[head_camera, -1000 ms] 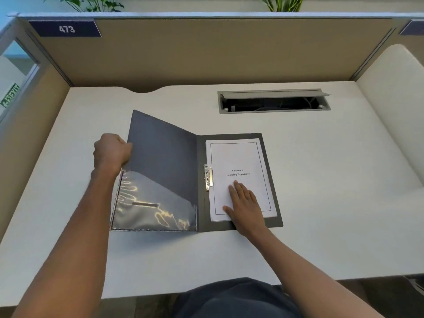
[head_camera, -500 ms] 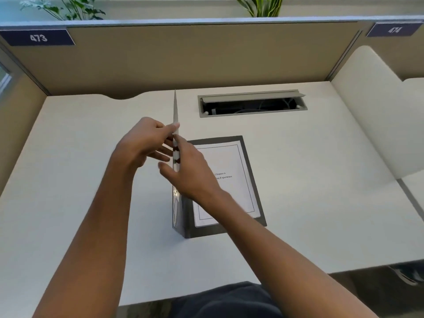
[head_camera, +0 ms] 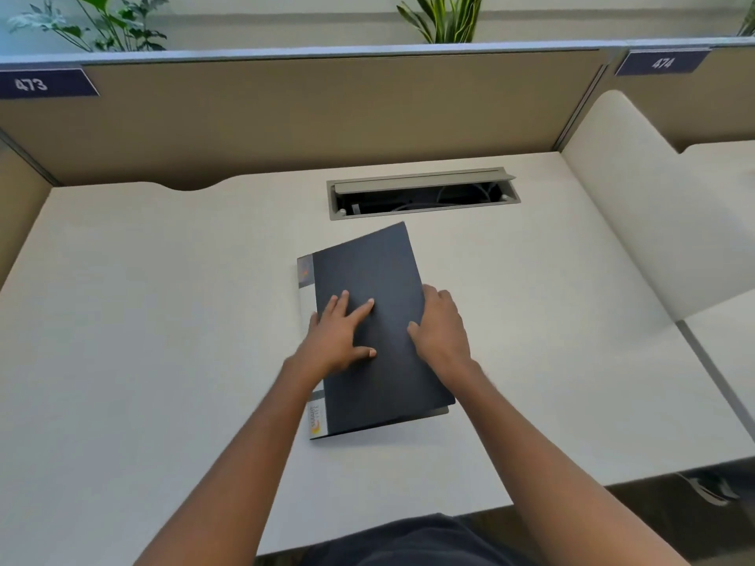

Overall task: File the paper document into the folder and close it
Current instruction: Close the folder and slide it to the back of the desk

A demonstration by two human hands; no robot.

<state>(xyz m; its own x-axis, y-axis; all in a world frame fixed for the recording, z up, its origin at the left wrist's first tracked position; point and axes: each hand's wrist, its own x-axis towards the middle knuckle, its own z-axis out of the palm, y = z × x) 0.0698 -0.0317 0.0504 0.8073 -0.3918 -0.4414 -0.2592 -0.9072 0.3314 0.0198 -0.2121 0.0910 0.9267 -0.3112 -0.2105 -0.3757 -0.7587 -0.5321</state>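
Observation:
The dark grey folder lies on the white desk with its front cover down over the back one and a labelled strip along its left spine edge. The paper document is hidden inside. My left hand rests flat on the cover, fingers spread, near the spine. My right hand lies on the cover's right edge, fingers curled over it. Neither hand grips anything.
A grey cable hatch sits open in the desk behind the folder. Tan partition panels wall the back and left. A white divider rises on the right. The desk's front edge is near my body.
The front cover, lifted by my left hand a second ago and upright half a second ago, now lies down over the paper. Both hands have come to rest on top of it.

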